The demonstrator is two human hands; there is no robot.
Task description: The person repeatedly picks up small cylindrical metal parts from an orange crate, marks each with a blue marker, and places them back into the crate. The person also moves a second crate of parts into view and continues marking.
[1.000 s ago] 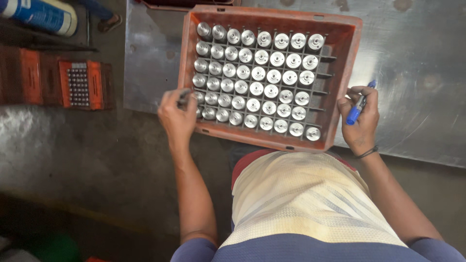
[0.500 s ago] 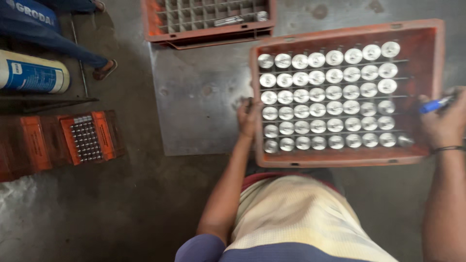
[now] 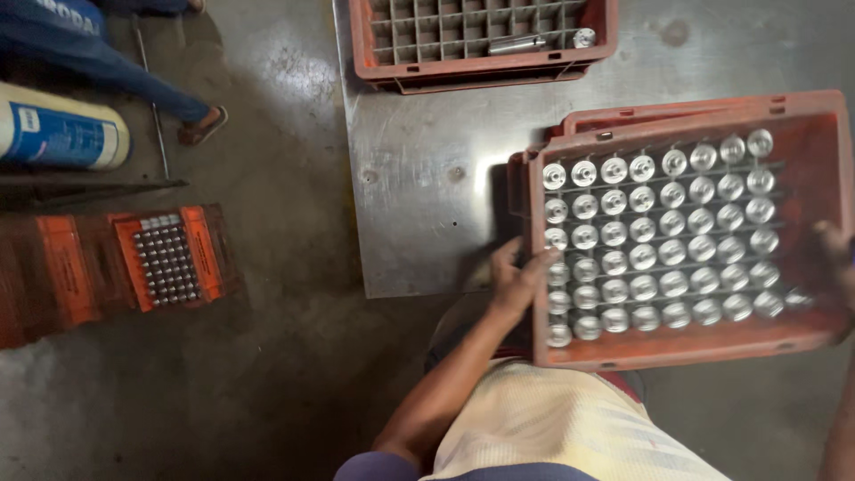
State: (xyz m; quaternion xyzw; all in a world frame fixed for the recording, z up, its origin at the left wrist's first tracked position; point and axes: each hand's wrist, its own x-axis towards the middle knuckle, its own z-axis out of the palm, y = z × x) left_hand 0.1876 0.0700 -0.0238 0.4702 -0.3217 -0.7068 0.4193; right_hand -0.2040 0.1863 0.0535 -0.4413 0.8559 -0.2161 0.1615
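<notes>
I hold a red plastic crate in both hands, lifted and tilted in front of my body. Its grid is filled with several upright silver metal cylinders. My left hand grips the crate's left wall, fingers curled over the rim. My right hand grips the right wall at the frame's edge and is mostly cut off. A second red crate edge shows just beneath the held one.
A steel plate lies on the concrete floor under the crate. Another red crate, nearly empty, sits at the top. Left: orange trays of small parts, a white and blue cylinder, another person's leg and foot.
The crate has come up off the plate and shifted right and toward me. The view has swung left, and the blue pen seen earlier in my right hand is no longer visible.
</notes>
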